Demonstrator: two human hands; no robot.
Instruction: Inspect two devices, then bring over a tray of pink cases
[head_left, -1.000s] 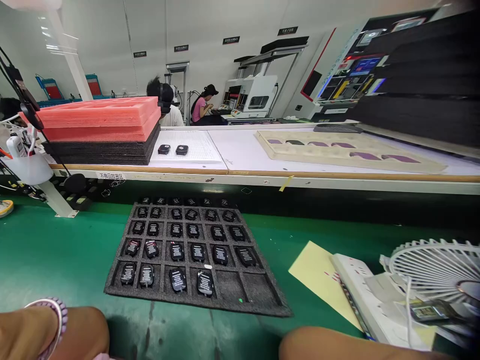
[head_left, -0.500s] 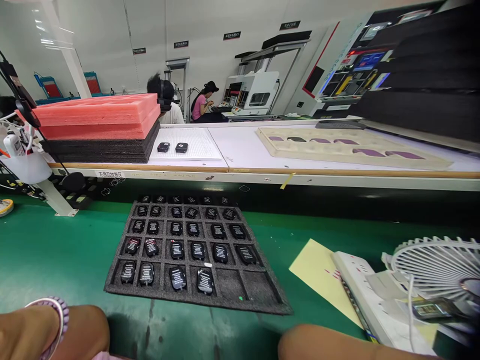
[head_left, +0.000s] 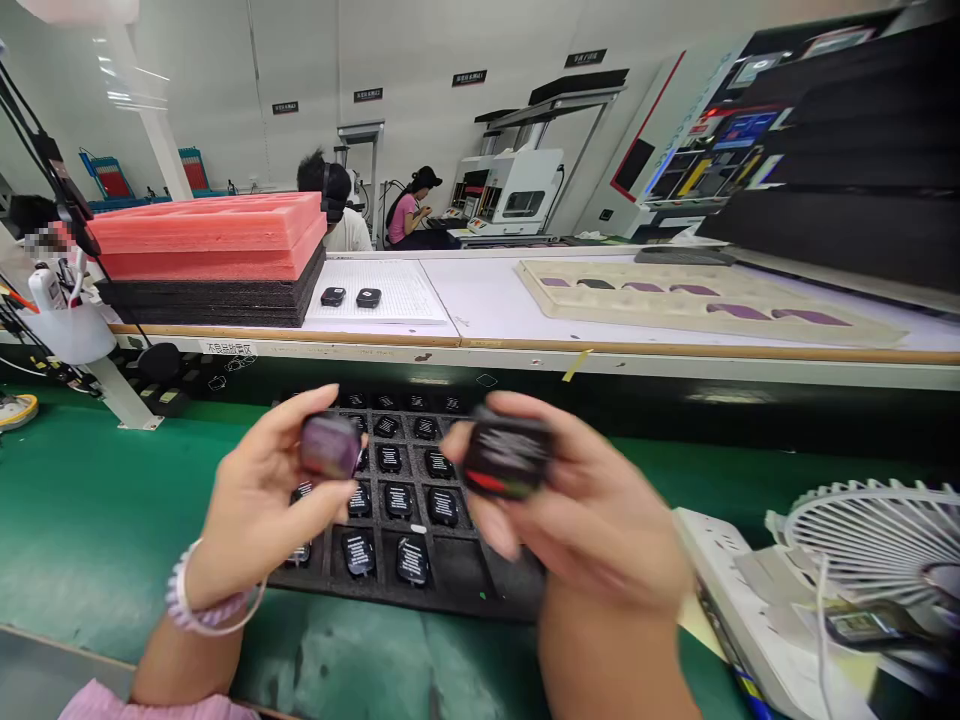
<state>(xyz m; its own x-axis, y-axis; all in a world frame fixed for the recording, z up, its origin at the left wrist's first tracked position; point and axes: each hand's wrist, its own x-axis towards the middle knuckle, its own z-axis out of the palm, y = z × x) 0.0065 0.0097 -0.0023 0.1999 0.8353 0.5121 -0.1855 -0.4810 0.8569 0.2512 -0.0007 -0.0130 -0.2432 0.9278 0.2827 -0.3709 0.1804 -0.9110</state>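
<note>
My left hand (head_left: 262,490), with a lilac coil band and a bangle at the wrist, pinches a small rounded-square device (head_left: 330,446) whose glossy face looks purple. In my right hand (head_left: 585,500) is a similar black device (head_left: 508,452), blurred, with pale printed lines and a red patch on one edge. Both hands hover over a dark foam tray (head_left: 352,592) on the green bench. Black devices with white print, such as this one (head_left: 412,560), sit in its compartments. My hands hide the tray's left and right parts.
A white shelf (head_left: 480,300) crosses behind, bearing stacked pink foam (head_left: 210,235), two black devices on a paper sheet and a cream tray (head_left: 622,310). At right are a power strip (head_left: 731,570) and a white fan (head_left: 870,540). Two people (head_left: 409,215) sit beyond.
Both hands have come up from the lower edge to over the tray, each now holding a device. The tray's visible contents look the same; the camera view has shifted slightly.
</note>
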